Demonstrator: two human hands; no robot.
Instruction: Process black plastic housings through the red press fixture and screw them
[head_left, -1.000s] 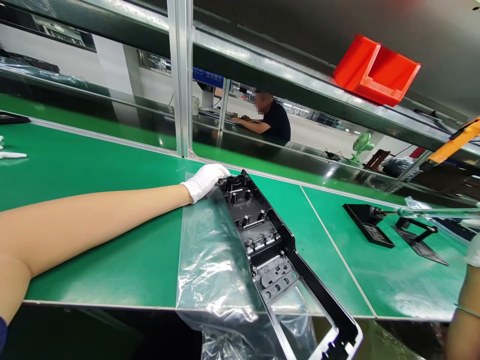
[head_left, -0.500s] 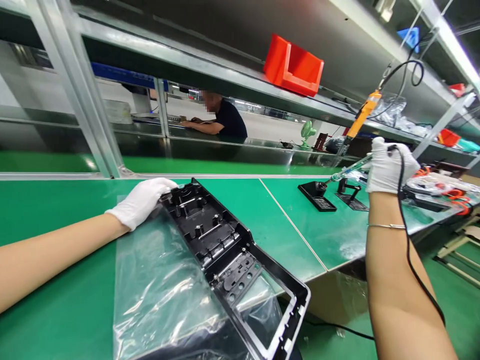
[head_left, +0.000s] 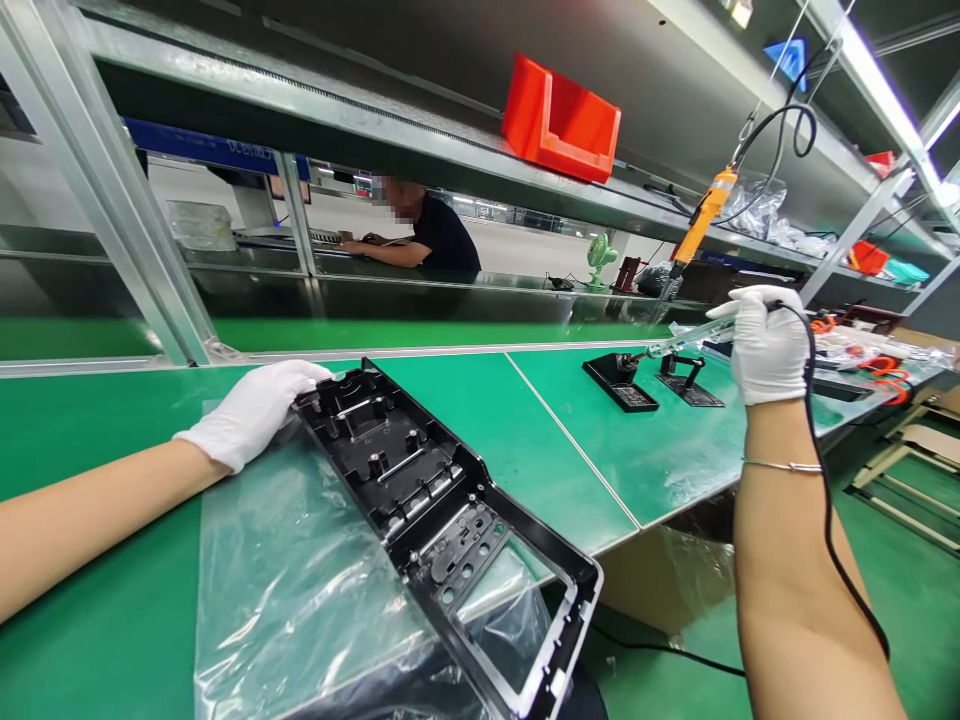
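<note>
My left hand (head_left: 255, 408), in a white glove, grips the upper left end of a black plastic housing (head_left: 397, 470). Ribs, posts and a rectangular opening show on the housing, which lies slanted over a clear plastic bag (head_left: 285, 590) and juts past the bench edge. At the right, my gloved right hand (head_left: 769, 345) is closed around the handle of a soldering iron (head_left: 686, 337). The iron's cord runs back along my forearm. Its tip points left at the black soldering iron stand (head_left: 621, 380); whether it touches the stand I cannot tell.
A second black holder (head_left: 690, 382) stands beside the iron stand. An orange electric screwdriver (head_left: 703, 222) hangs above the bench. On the overhead shelf sits a red bin (head_left: 561, 120). Another person (head_left: 427, 230) sits across the bench. Wrapped parts (head_left: 862, 350) lie far right.
The view has shifted slightly, so most things appear further left. My right hand has lowered a little with the soldering iron, which lies flatter. My left hand keeps its grip on the housing.
</note>
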